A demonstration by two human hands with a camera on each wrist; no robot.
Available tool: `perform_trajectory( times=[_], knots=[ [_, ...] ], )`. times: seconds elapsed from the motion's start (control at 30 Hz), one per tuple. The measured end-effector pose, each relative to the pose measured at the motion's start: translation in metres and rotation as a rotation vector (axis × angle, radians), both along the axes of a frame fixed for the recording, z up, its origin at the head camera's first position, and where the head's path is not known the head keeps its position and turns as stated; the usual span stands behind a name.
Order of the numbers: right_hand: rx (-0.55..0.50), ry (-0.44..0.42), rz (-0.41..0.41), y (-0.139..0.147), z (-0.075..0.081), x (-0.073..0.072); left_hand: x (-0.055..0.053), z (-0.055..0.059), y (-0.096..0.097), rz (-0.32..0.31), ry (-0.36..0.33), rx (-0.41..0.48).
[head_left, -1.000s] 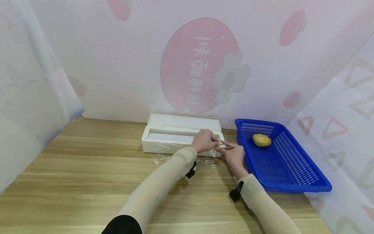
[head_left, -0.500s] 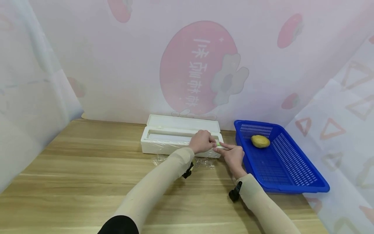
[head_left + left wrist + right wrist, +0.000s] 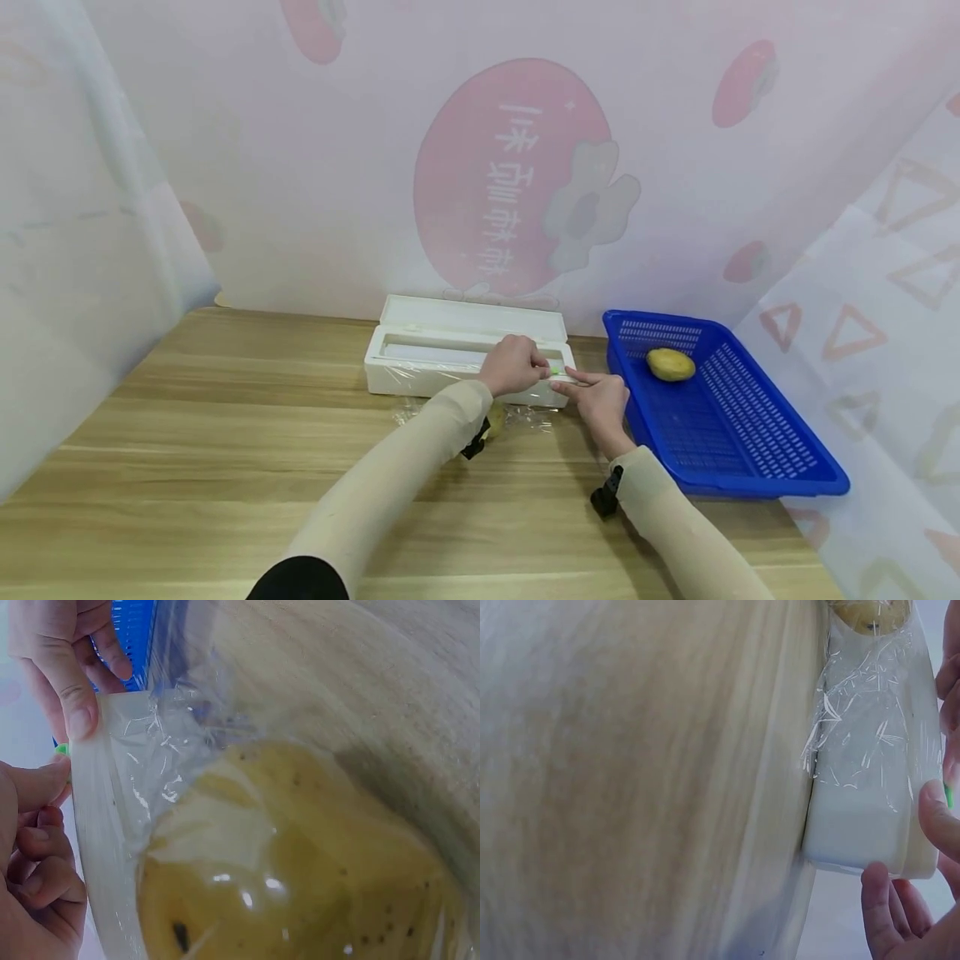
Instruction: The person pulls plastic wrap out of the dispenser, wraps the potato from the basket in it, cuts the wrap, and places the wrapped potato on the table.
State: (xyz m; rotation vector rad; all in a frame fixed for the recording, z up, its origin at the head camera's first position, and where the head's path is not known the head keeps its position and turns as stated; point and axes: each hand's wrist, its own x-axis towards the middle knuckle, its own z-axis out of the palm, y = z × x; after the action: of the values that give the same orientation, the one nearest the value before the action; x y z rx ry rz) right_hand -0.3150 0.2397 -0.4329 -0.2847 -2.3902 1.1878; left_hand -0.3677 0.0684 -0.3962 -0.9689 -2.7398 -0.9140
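A long white cling film dispenser (image 3: 405, 377) lies near the back of the table with its lid (image 3: 472, 317) raised. My left hand (image 3: 512, 365) is over its front edge, thumb and fingers pinching a small green slider (image 3: 63, 750). With the thumb on the front edge and fingers at the end, my right hand (image 3: 600, 402) holds the box's right end. Clear film (image 3: 862, 727) hangs down the front face. Under it lies a yellow, dark-spotted potato (image 3: 300, 855), mostly hidden by my left wrist in the head view.
A blue perforated basket (image 3: 738, 487) stands right of the dispenser, close to my right hand. Another yellow potato (image 3: 671, 364) lies in it. Wood-grain table (image 3: 225, 467) extends to the left and front; a printed curtain (image 3: 300, 208) rises behind.
My left hand has slid a little left along the dispenser's front edge with the green slider. More of the wrapped potato shows beside my left wrist. My right hand has stayed at the box's end.
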Motion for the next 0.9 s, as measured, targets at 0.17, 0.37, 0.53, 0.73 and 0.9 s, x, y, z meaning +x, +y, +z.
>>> perform_trajectory(
  times=[0.17,0.37,0.53,0.73,0.9],
  knots=[
    [0.006,0.003,0.009,0.001,0.001,-0.001,-0.004,-0.001,-0.018,0.011,0.002,-0.017],
    [-0.003,-0.015,-0.007,0.002,0.0,-0.001,-0.003,0.001,-0.04,-0.015,0.008,-0.037],
    [-0.005,-0.007,0.028,0.001,-0.001,-0.001,-0.008,0.001,-0.068,-0.061,0.054,-0.044],
    [0.007,0.023,0.013,0.006,0.002,0.003,-0.008,0.001,-0.109,-0.078,0.091,-0.011],
    [-0.007,0.01,0.048,0.001,0.003,0.004,-0.008,-0.001,-0.127,-0.134,0.152,-0.001]
  ],
)
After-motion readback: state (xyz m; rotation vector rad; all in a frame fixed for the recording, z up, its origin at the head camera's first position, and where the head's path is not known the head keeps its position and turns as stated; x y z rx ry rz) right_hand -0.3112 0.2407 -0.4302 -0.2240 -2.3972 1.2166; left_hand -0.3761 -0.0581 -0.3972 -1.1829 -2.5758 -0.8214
